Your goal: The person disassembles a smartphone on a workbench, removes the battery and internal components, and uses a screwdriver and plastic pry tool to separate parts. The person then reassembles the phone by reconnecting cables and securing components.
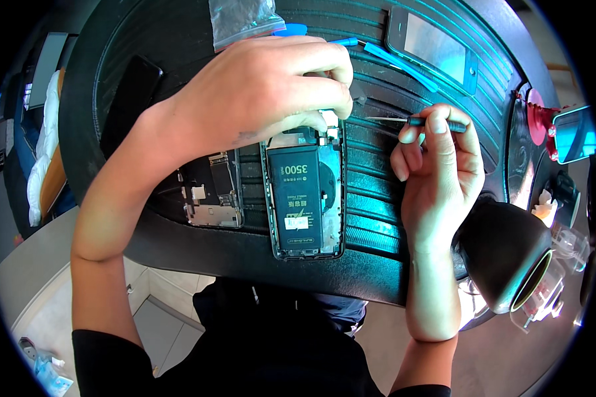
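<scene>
An opened phone [298, 198] lies on the ribbed black table, its inside facing up with a black battery filling most of it. My left hand [265, 86] arches over the phone's top end, fingers curled and thumb bent in. Whatever those fingers pinch there is hidden behind them. To the right of the phone, my right hand [440, 152] grips a small screwdriver [417, 122] with a dark handle. Its thin shaft points left toward the phone's top end, apart from it.
Left of the phone lies another phone housing [212, 192] with parts showing, and a dark phone or panel [132, 96]. Farther back are a plastic bag [242, 20], blue pry tools [400, 66] and a screen panel [434, 49]. A dark lamp shade [503, 255] stands right.
</scene>
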Motion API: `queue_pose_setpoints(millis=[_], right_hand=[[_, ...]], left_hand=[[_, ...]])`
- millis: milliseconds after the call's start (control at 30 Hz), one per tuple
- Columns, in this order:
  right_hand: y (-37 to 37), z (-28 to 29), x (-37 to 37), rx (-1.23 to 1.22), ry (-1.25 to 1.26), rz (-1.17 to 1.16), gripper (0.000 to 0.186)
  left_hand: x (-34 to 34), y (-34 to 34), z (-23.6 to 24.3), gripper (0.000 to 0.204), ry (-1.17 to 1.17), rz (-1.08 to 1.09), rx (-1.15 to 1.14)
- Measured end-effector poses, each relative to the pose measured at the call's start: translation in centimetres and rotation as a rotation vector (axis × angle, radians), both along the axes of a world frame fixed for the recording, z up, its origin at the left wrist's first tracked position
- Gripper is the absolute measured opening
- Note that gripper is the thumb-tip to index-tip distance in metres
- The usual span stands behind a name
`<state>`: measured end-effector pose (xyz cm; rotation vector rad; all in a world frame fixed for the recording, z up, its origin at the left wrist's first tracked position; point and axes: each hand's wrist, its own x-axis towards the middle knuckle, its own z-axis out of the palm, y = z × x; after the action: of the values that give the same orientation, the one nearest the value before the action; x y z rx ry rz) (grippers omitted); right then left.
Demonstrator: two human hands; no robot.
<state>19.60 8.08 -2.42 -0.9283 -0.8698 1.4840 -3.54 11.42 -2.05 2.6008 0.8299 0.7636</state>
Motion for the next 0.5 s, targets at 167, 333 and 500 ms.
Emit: queue_pose_setpoints(millis=[167,333,500], right_hand=[[-0.1,-0.2,0.1,0.015,0.008,0.014,0.012],[0.3,-0.3,0.8,0.070,0.182,0.066,0.019],[-0.4,1.2,0.7,-0.032,-0.018,0.233,0.020]], left_hand=[[0.1,0.1,0.4,0.021,0.079,-0.013,0.032],[-0.4,-0.2,0.8,0.023,-0.003,0.003,0.007],[0.0,-1.7,0.9,0.022,-0.198,0.091,-0.056]])
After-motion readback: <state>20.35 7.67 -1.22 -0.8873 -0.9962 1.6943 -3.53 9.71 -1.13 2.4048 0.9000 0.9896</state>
